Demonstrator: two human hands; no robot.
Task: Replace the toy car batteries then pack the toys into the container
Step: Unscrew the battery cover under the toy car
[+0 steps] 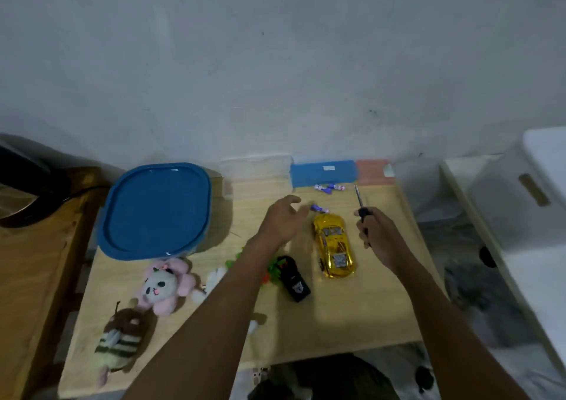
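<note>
A person's hands hover over a pale wooden table (352, 317) pushed against a grey plastered wall. The right hand (378, 234) has its fingers clenched round the black handle of a screwdriver (357, 199), whose thin metal shaft points away toward the wall. The left hand (281, 218) reaches forward with fingers released and spread, blurred, just short of a small purple-and-white battery (319, 208); contact cannot be told.

Between the hands lies the glossy gold toy car (333, 245), upright, its nose toward that battery. Two more batteries (329, 187) lie near the far edge, in front of a flat blue box (323, 172). A black, boxy remote control (294, 278) lies just left of the car.

The rounded blue container (156, 211), lid on, fills the far left corner. A fluffy pink panda plush (164, 284) and a brown striped plush (121, 338) lie along the left side, the latter near the front edge. Bare wood stretches from the car to the near and right edges
</note>
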